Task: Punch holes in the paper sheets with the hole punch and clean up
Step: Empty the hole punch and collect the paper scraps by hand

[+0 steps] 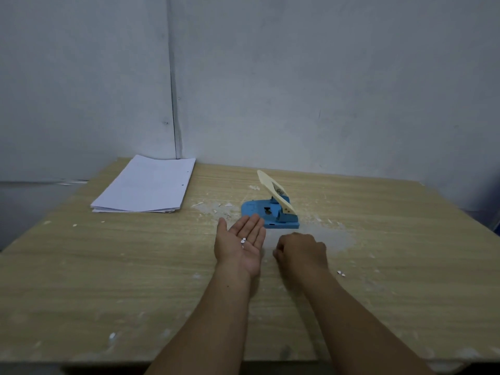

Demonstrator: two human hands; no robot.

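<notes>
One left hand is held palm-up, fingers spread flat, nothing gripped; three white paper dots are cupped in the palm. One right hand is curled knuckles-up on the wooden table just at its 3 o'clock; whether anything is pinched under it cannot be told. One blue hole punch, cream lever raised, is seen at 12 o'clock of the hands, just beside the left fingertips. One stack of paper sheets, two holes visible, lies at 10 o'clock. Two loose dots lie at 4 o'clock of the right hand.
</notes>
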